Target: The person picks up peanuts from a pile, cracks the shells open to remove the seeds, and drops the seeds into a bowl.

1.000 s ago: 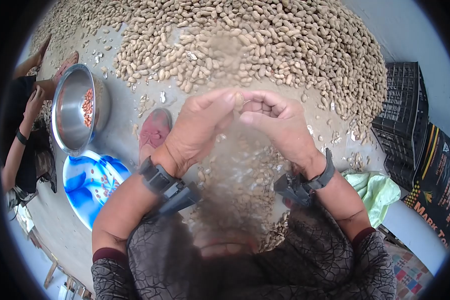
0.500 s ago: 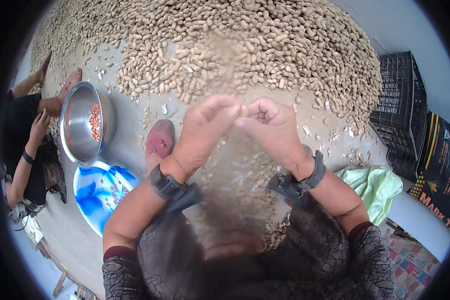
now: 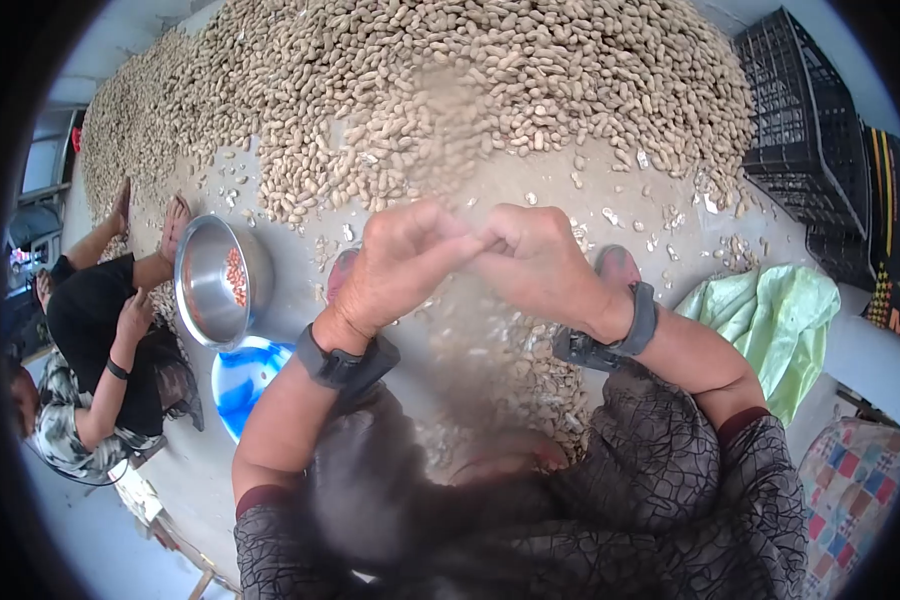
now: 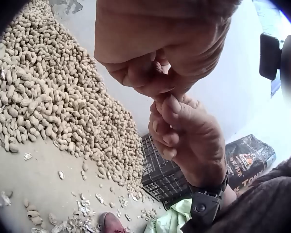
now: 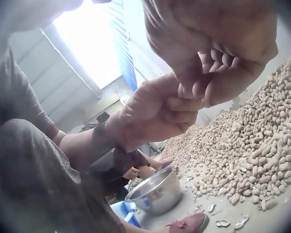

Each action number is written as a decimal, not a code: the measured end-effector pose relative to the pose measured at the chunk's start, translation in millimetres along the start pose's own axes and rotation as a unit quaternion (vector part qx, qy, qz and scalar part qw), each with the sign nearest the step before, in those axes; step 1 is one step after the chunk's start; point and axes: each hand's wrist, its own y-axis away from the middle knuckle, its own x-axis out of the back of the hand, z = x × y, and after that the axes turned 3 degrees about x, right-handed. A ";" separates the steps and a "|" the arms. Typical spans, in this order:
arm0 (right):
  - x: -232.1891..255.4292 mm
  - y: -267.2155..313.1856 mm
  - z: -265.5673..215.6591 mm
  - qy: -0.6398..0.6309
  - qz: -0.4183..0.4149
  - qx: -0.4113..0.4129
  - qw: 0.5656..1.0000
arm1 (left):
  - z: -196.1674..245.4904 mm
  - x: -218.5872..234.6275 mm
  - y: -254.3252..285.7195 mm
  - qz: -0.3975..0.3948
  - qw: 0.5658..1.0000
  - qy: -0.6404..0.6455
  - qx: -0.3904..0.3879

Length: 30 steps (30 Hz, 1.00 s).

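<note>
In the head view the left hand (image 3: 392, 262) and right hand (image 3: 558, 268) meet at the fingertips in front of the chest, fingers curled and thumbs pressed in. The peanut they pinch between them is almost wholly covered by the fingers. The left wrist view has the left hand (image 4: 160, 36) above the right hand (image 4: 196, 138), thumb and finger tips together. Both hands, the right (image 5: 218, 41) and the left (image 5: 153, 111), touch at the tips in the right wrist view. Beyond them spreads a large heap of unshelled peanuts (image 3: 370, 90).
A steel bowl (image 3: 200, 290) with red kernels (image 3: 236, 276) stands left, beside a blue-and-white basin (image 3: 245, 385). Another person (image 3: 100, 340) sits at far left. Black crates (image 3: 805, 130) and a green sack (image 3: 770, 320) lie right. Broken shells (image 3: 545, 385) litter the floor between the feet.
The head view has shifted, with bowl and basin now further right and more of the seated person showing. The hands have drawn close together, and the peanut seen between their fingertips is now covered.
</note>
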 end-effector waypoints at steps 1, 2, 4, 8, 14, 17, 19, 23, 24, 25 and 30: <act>4.6 1.1 -6.4 0.004 -0.017 0.021 1.000 | 2.2 -1.0 1.2 -0.002 1.000 -0.010 -0.027; 8.5 2.1 -10.0 0.008 -0.033 0.044 0.998 | 5.2 -1.7 1.8 -0.004 0.998 -0.020 -0.054; 15.0 4.1 -11.5 -0.028 -0.036 0.044 0.998 | 13.9 -5.3 5.8 -0.005 0.999 0.003 -0.041; 31.0 7.2 -17.5 -0.088 -0.065 0.065 0.992 | 39.0 -18.1 11.8 0.021 0.990 0.139 0.005; 66.6 14.9 -39.2 -0.244 -0.160 -0.078 0.953 | 61.0 -33.2 10.7 0.011 0.952 0.301 0.058; 75.2 19.3 -32.4 -0.254 -0.176 -0.044 0.950 | 70.2 -44.1 10.8 0.041 0.968 0.243 0.039; 80.9 22.2 -31.3 -0.245 -0.162 -0.039 0.955 | 84.7 -48.7 7.3 0.056 0.975 0.211 0.039; 87.5 22.6 -22.1 -0.206 -0.134 -0.023 0.969 | 91.4 -37.1 8.1 0.049 0.993 0.086 0.068; 89.1 22.7 -19.1 -0.207 -0.136 -0.023 0.968 | 92.7 -35.8 8.8 0.034 0.994 0.054 0.093; 89.9 22.9 -16.4 -0.206 -0.137 -0.024 0.969 | 98.7 -36.1 9.8 0.042 0.989 0.029 0.136; 90.1 22.4 -12.0 -0.204 -0.149 0.001 0.968 | 97.6 -55.5 1.0 0.009 0.997 0.010 0.073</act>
